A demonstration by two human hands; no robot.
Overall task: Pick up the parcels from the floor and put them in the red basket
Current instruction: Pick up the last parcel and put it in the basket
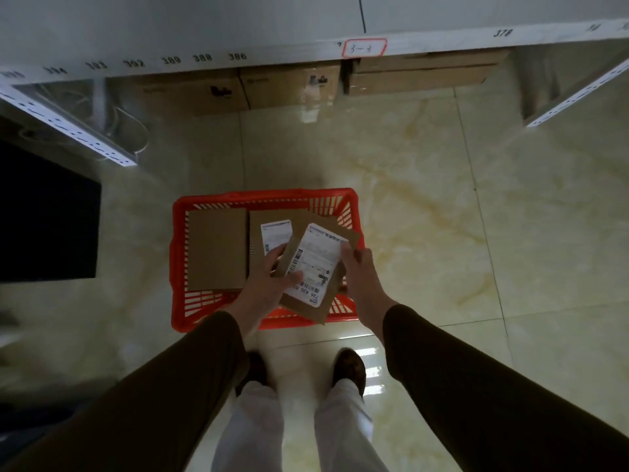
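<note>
A glossy cream marble-tile floor (425, 199) carries everything; the red basket (177, 267) stands on it at the centre, just beyond the person's dark shoes (350, 369); far off, brown cardboard boxes (238, 93) sit on the floor under a white numbered shelf (204, 57); a dark slab (44, 216) lies left.

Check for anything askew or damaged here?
Nothing damaged. Only the flat brown cardboard parcel sits skewed, held by left hand and right hand above the red plastic basket.
</note>
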